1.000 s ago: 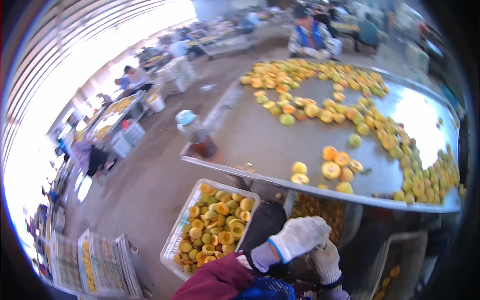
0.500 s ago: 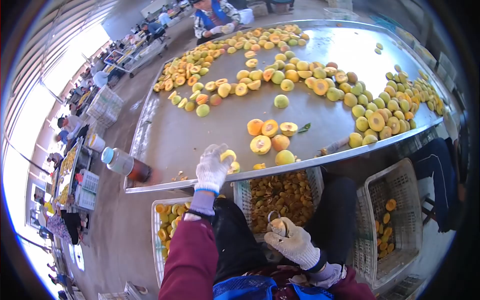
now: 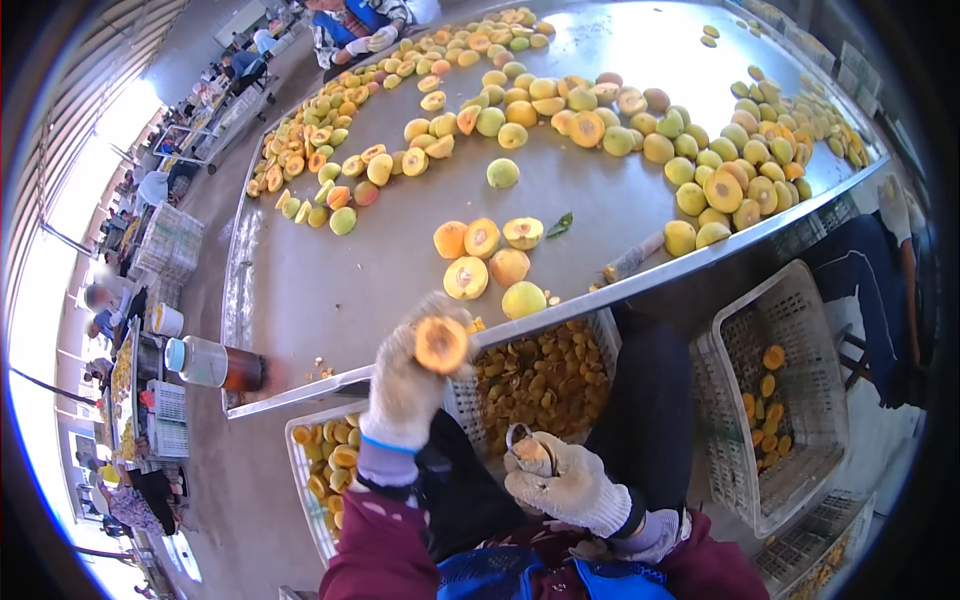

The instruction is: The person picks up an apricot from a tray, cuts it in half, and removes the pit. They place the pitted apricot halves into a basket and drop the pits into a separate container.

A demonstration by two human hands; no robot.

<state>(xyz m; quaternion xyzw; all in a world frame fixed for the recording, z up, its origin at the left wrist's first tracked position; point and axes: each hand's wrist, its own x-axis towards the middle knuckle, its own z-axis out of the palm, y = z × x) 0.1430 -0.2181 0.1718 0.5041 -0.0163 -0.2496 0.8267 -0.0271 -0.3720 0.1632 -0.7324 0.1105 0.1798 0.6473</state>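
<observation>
Left hand (image 3: pixel 405 395), gloved, raised at 7 o'clock of centre, grip clamped on a peach half (image 3: pixel 441 345). Cut face turned up toward the camera, dark centre showing. The piece is near round, so no clear long axis. It hangs over the desk (image 3: pixel 330 290) rim. Right hand (image 3: pixel 572 487) at 6 o'clock, grip closed on a loop pitter (image 3: pixel 528 452), loop end pointing to 11 o'clock, beside the crate of pits (image 3: pixel 560 365).
</observation>
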